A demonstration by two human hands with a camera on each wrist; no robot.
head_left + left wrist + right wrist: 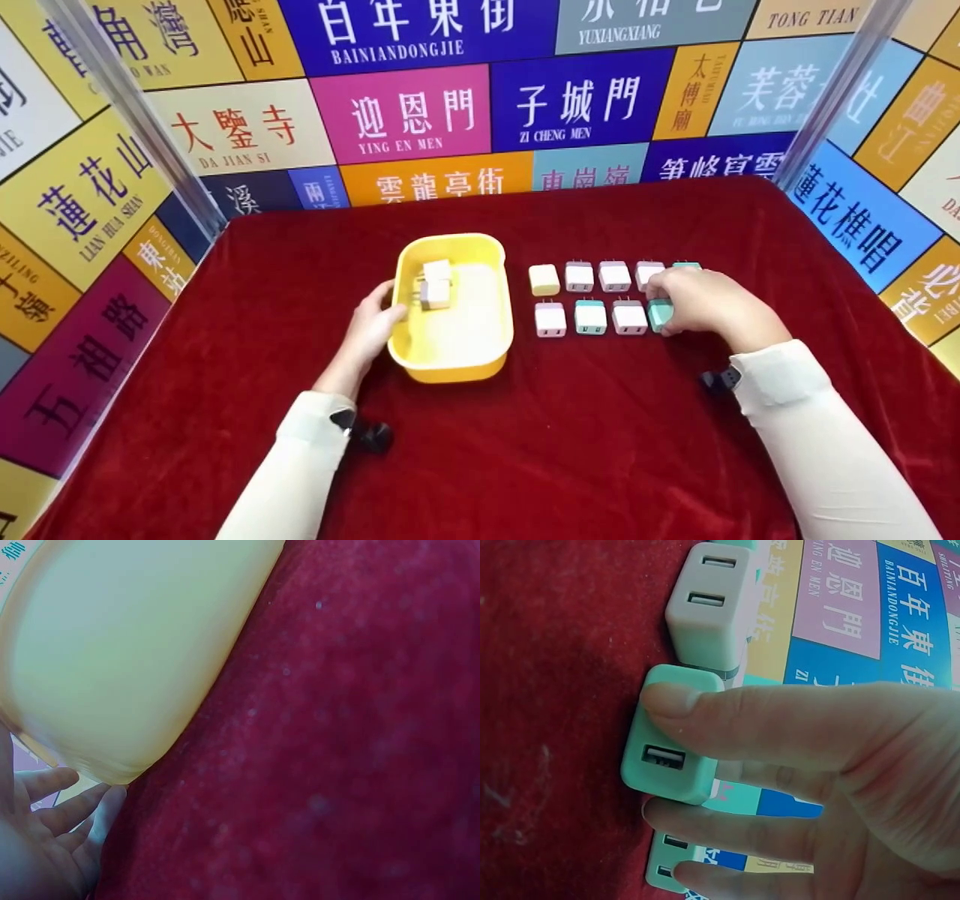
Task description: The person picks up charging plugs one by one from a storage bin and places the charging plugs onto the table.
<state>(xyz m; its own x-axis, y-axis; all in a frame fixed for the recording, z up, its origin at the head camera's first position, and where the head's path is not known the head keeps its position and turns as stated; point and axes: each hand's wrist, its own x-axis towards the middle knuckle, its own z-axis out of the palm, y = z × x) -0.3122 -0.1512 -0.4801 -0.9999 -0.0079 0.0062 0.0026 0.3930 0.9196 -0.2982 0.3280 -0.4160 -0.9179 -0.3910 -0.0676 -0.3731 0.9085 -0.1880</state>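
Observation:
My left hand (375,319) grips the left wall of a yellow plastic bin (450,373), thumb over the rim and fingers against the outside. Two white plug chargers (436,294) lie inside, near its left wall; one has a greyish end. At the right end of the front row, my right hand (701,304) pinches a teal USB charger (667,776). Its thumb covers part of the port face. Beside that charger stands a white charger (709,622) with two ports. Another teal charger (686,265) is mostly hidden behind the right hand.
Several more chargers stand in two rows right of the bin, including a yellow one (544,280), a teal-and-white one (590,318) and a mauve-topped one (550,321). A dark red cloth (525,450) covers the table. Printed sign panels (405,112) rise behind and at both sides.

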